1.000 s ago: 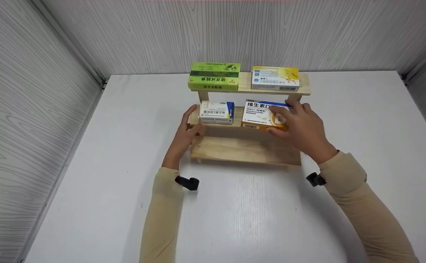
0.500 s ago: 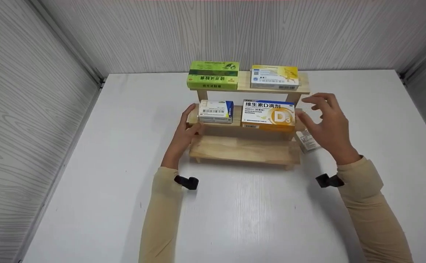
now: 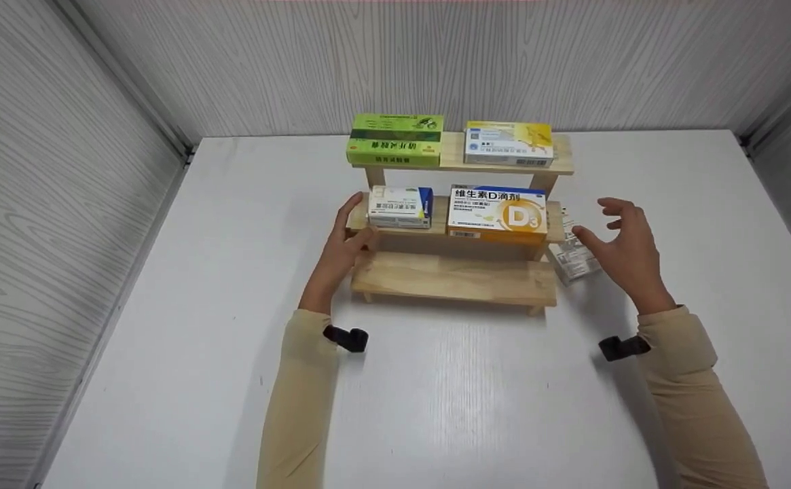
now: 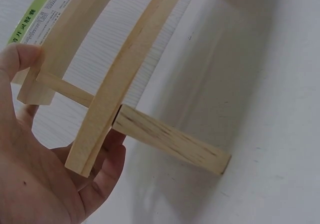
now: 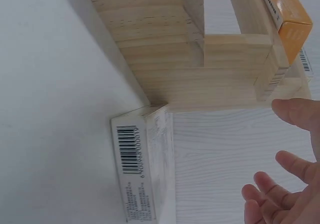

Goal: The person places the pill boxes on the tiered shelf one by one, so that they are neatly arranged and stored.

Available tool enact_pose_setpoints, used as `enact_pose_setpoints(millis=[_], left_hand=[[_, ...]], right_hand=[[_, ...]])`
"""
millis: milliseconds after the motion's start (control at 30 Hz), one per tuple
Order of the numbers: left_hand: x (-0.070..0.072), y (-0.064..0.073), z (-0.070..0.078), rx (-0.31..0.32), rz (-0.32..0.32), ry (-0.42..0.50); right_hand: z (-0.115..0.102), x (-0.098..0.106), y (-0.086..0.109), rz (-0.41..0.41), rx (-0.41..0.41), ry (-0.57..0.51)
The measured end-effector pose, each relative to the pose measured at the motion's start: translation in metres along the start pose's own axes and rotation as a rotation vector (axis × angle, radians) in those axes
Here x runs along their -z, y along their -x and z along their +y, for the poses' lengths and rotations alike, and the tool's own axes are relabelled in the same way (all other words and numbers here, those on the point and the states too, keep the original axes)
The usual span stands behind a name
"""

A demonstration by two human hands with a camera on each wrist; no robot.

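A stepped wooden shelf [image 3: 456, 280] stands on the table. At its left end my left hand [image 3: 338, 255] grips the middle tier, thumb in front and fingers bent around the frame, as the left wrist view shows. On the middle tier sit a small white-and-blue medicine box [image 3: 400, 207] and a larger white-and-orange vitamin D box [image 3: 497, 213]. My right hand [image 3: 629, 255] hovers right of the shelf with fingers spread and nothing held. Below it a white medicine box [image 5: 137, 171] lies on the table against the shelf's side, partly hidden by that hand in the head view.
The top tier carries a green medicine box [image 3: 396, 140] on the left and a white-and-yellow box [image 3: 509, 143] on the right. Behind the white table [image 3: 436, 407] rises a grey wood-grain wall [image 3: 402, 61], with another panel [image 3: 35, 204] along the left.
My right hand has let go of the vitamin D box and drawn back to the right, over the white box beside the shelf. My left hand has stayed on the shelf.
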State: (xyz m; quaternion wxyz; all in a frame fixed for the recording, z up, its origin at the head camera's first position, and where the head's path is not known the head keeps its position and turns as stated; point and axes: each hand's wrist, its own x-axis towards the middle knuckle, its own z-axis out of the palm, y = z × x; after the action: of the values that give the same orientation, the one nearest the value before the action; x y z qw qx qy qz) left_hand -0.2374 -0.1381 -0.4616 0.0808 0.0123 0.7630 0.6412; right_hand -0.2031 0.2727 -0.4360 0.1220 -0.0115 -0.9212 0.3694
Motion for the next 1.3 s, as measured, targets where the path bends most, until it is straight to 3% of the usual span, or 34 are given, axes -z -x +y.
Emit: enact_pose_setpoints(millis=[267,433,667,933,1133,1300], left_hand=[[0.001,-0.002,0.002,-0.008,-0.005,0.026],[0.002,-0.001,0.003,-0.006,-0.014,0.028],[0.002,-0.001,0.004,0.001,-0.005,0.024],[0.002,-0.002,0.003,0.002,0.013,-0.009],[0.001,-0.001,0.000,0.002,0.000,0.018],[0.001,-0.001,-0.003,-0.002,0.000,-0.004]], right_hand=[[0.016,-0.001,0.003,-0.169,-0.151,0.022],[0.021,-0.003,0.002,-0.316,-0.234,0.087],[0.028,-0.009,0.004,-0.450,-0.255,0.236],[0.028,-0.014,0.006,-0.452,-0.258,0.307],[0.030,-0.014,0.007,-0.414,-0.210,0.307],[0.037,-0.003,0.012,-0.370,-0.168,0.256]])
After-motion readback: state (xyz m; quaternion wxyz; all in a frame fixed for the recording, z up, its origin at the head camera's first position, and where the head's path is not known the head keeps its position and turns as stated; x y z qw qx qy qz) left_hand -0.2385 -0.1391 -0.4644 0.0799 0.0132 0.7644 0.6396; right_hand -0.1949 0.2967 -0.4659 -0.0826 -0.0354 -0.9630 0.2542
